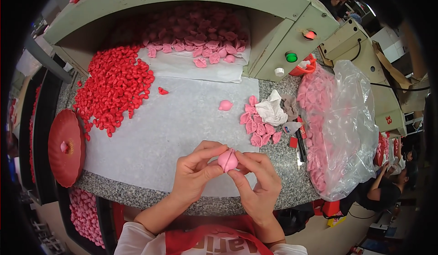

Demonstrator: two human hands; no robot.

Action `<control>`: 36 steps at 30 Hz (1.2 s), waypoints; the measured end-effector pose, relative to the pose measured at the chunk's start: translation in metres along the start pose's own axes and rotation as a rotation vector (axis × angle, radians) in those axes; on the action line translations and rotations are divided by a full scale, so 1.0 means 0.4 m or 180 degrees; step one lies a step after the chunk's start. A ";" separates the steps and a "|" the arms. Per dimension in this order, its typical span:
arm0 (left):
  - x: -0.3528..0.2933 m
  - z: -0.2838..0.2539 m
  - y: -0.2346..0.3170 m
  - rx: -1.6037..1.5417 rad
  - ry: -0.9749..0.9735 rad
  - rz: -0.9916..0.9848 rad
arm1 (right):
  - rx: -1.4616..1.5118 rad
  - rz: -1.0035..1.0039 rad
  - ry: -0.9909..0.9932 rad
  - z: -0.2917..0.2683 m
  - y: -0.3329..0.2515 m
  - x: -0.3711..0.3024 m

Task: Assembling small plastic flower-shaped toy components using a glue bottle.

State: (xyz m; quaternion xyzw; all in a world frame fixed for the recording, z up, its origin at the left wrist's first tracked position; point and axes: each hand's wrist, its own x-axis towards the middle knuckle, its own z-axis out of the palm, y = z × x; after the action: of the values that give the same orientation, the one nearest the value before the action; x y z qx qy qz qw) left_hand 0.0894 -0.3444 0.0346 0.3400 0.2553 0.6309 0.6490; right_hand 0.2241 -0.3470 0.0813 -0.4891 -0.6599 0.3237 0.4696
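Note:
Over the near edge of the white sheet (pixel 173 127), my left hand (pixel 197 168) and my right hand (pixel 258 177) meet around a small pink ball-shaped piece (pixel 227 160). Thumb and fingertips of each hand pinch it from opposite sides. A dark seam line runs across its surface, and the fingers cover its edges. Farther off on the sheet lies a similar pink ball-shaped piece (pixel 225 105). To the right of that sits a small heap of pink cup-shaped pieces with wavy rims (pixel 260 128).
Small red pieces (pixel 114 86) are heaped at left, beside a red fluted dish (pixel 66 145). A green machine housing (pixel 283 41) arches over more pink pieces (pixel 196 31). White cloth (pixel 272 109) and a clear bag (pixel 349 127) lie right. A bin of pink balls (pixel 86 216) stands below left.

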 end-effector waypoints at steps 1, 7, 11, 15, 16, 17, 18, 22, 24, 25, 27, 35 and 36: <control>0.000 0.001 0.002 0.0082 -0.0022 0.0017 | -0.0016 -0.0012 0.0011 -0.001 0.002 -0.002; -0.003 0.002 0.017 0.0192 -0.0226 -0.0047 | -0.0029 -0.0120 0.0010 -0.010 0.012 0.001; -0.002 0.015 0.009 0.0474 -0.0243 0.0264 | -0.0190 -0.0211 0.0124 -0.005 0.014 0.000; -0.002 0.002 0.009 0.0379 -0.0058 0.0003 | -0.0027 -0.0239 -0.0118 -0.011 0.011 -0.003; 0.000 0.004 0.009 0.0299 -0.0024 0.0017 | 0.0274 -0.0003 -0.0052 -0.011 0.012 -0.005; -0.001 0.008 0.011 0.0228 0.0007 0.0047 | 0.0583 0.0217 0.0014 -0.013 0.010 -0.006; -0.005 0.005 0.011 0.0236 -0.0001 0.0056 | 0.0589 0.0205 0.0019 -0.016 0.015 -0.006; -0.009 -0.005 0.011 0.0440 -0.0404 0.0188 | 0.1086 0.0112 -0.0326 -0.013 0.046 -0.005; -0.006 -0.004 0.009 0.0481 -0.0389 0.0259 | 0.1131 0.0055 -0.0297 -0.010 0.050 -0.004; -0.006 -0.005 0.006 0.0385 -0.0373 0.0273 | 0.1046 -0.0051 -0.0267 -0.009 0.050 -0.004; -0.007 -0.005 0.001 0.0297 -0.0367 0.0286 | 0.0965 -0.0162 -0.0227 -0.008 0.049 -0.005; -0.014 -0.006 -0.013 0.0180 -0.0198 0.0340 | 0.0673 -0.0167 -0.0072 -0.010 0.041 -0.009; -0.014 -0.007 -0.015 0.0185 -0.0203 0.0339 | 0.0676 -0.0169 -0.0065 -0.010 0.042 -0.009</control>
State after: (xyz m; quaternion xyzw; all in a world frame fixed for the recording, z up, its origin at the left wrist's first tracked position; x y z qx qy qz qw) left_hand 0.0910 -0.3497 0.0276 0.3918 0.2343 0.6457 0.6121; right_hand 0.2340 -0.3453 0.0667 -0.4156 -0.6394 0.3842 0.5204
